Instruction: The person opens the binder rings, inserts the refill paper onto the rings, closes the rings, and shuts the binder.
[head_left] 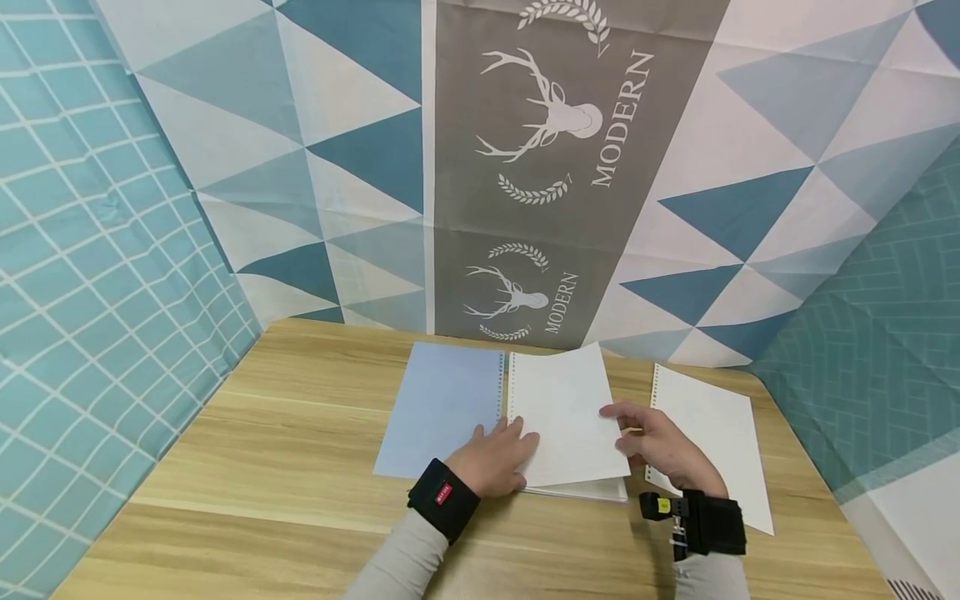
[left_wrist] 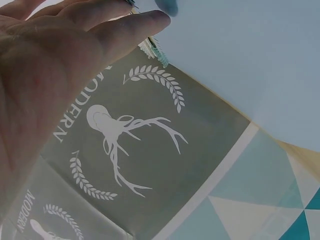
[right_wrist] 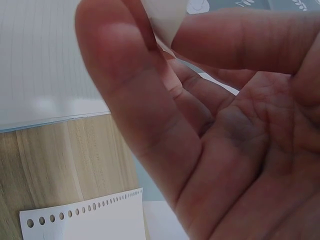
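Flat on my pale wooden table [head_left: 262, 467] lies an open notebook [head_left: 480, 408], its smooth blue cover folded left, thin ruled white pages right, a wire spiral between. Just beside it, to the right, rests a loose sheet [head_left: 720, 442] with punched holes. My left hand [head_left: 495, 458] presses spread fingers on the lower pages; my right hand [head_left: 660, 446] pinches the top page's [head_left: 562, 412] edge, which curves up.
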